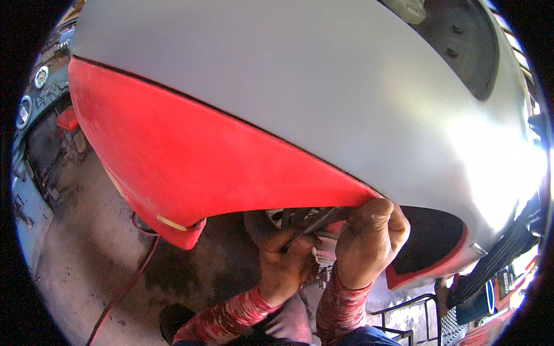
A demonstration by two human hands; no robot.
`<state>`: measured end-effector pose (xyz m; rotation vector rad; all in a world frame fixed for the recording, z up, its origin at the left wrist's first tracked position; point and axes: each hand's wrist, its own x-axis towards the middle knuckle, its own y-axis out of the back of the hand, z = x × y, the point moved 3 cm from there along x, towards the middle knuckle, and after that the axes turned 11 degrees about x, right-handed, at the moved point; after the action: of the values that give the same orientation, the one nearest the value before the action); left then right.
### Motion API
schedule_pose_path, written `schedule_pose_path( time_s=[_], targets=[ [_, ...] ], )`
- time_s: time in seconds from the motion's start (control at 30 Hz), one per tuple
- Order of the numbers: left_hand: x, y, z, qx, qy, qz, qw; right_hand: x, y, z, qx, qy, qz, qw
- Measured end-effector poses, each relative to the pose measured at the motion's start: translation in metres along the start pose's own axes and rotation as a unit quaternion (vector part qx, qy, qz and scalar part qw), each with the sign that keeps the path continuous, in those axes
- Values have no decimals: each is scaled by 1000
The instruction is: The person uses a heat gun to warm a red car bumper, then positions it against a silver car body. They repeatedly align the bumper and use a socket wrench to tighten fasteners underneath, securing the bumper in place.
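Note:
A large red bumper panel (pixel 202 155) meets a grey body panel (pixel 300 86) of a vehicle along a dark, slanting seam. At the seam's lower right end, my right hand (pixel 369 239) is closed on the bumper's edge, thumb up by the corner, its other fingertips hidden under the rim. Lower and to the left, my left hand (pixel 285 265) reaches below the arched edge with its fingers curled. A dark rod-like piece (pixel 320 219) runs from these fingers toward my right hand. Shadow and overlap hide what the left fingers grip and whether it is this piece.
A red cord (pixel 124 303) trails over the stained floor (pixel 86 230) at left. Near the right knee stands a black metal frame (pixel 410 308). Another vehicle's blue body (pixel 34 213) lies at far left. Bright glare covers the grey panel's right side.

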<state>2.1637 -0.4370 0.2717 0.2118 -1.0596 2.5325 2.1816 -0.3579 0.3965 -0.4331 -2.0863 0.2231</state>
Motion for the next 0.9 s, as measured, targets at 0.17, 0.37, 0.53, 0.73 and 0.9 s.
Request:
schedule_pose_path(
  time_s=[0.17,0.37,0.53,0.73,0.9],
  targets=[
    [-2,-1,10,103,-119,71,985,1,-8,4,48,-28,20,998],
    [13,5,22,-322,153,-303,884,6,-13,-9,118,-61,10,991],
    [15,-2,25,-264,113,-396,872,13,-3,6,140,-5,-23,990],
    [30,-9,30,15,-94,-255,962,30,17,31,108,103,-53,987],
    [25,-14,47,499,-447,77,738,35,33,41,112,45,-131,984]
  ],
)
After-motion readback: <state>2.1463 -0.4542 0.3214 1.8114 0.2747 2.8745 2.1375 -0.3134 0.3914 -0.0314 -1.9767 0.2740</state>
